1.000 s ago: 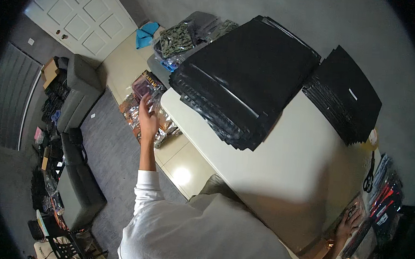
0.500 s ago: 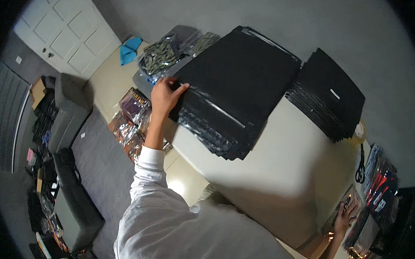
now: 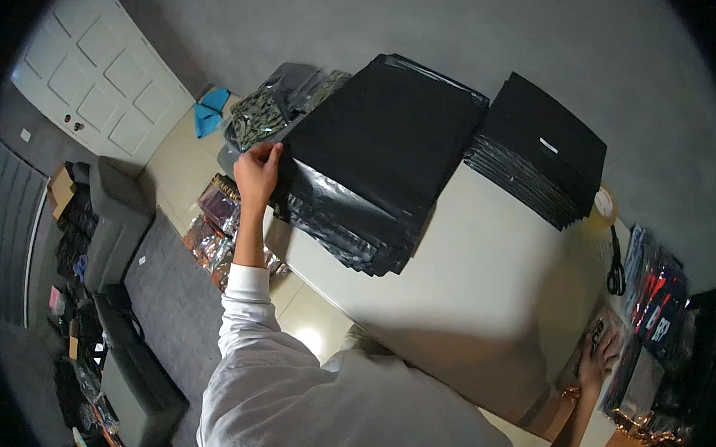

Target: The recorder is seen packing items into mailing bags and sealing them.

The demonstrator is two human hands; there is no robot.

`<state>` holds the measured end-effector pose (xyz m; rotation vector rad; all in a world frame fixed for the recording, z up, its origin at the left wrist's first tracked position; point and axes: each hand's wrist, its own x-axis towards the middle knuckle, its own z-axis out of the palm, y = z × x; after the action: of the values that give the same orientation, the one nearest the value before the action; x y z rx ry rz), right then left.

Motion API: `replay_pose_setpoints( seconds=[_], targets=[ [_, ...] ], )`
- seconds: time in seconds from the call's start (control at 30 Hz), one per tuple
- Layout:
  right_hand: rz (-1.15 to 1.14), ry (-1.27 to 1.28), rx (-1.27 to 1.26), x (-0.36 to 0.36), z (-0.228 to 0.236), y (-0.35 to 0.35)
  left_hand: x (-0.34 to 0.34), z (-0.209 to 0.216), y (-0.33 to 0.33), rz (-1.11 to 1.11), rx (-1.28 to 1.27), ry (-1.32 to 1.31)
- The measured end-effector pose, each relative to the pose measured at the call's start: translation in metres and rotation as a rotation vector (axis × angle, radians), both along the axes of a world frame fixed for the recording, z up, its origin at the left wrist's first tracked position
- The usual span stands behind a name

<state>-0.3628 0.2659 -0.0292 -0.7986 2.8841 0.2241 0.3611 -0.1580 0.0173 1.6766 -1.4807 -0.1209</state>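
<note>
A large stack of flat black plastic mailing bags point(image 3: 380, 126) lies at the far side of the white table. My left hand point(image 3: 256, 175) is at the stack's left corner, thumb and fingers closed on the edge of the top bag; the fingertips are partly hidden. A shiny strip shows along the near edge of that bag. Far to the right, my right hand point(image 3: 597, 361) rests with spread fingers on a clear-wrapped package point(image 3: 587, 336) at the table's right end.
A smaller stack of black bags point(image 3: 543, 145) stands beside the large one. Tape point(image 3: 605, 204) and black scissors point(image 3: 616, 268) lie at the table's point(image 3: 486, 272) right edge, near wrapped garments point(image 3: 656, 303). Wrapped camouflage items point(image 3: 258, 119) sit behind my left hand; a grey sofa point(image 3: 116, 217) stands left.
My view has shifted a little, moving the stacks leftward in it. My left hand has drawn slightly toward the stack's outer corner. The right hand's fingers have spread over the package.
</note>
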Motion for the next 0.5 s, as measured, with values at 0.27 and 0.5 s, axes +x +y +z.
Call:
replay_pose_setpoints(
  seconds=[0.27,0.5],
  targets=[
    [0.015,-0.014,0.013,0.004,0.003,-0.006,-0.027,0.089,0.038,-0.586,0.170,0.716],
    [0.425,0.231,-0.180,0.011,-0.018,-0.016,-0.100,0.138,0.098,-1.124,0.331,0.665]
  ],
)
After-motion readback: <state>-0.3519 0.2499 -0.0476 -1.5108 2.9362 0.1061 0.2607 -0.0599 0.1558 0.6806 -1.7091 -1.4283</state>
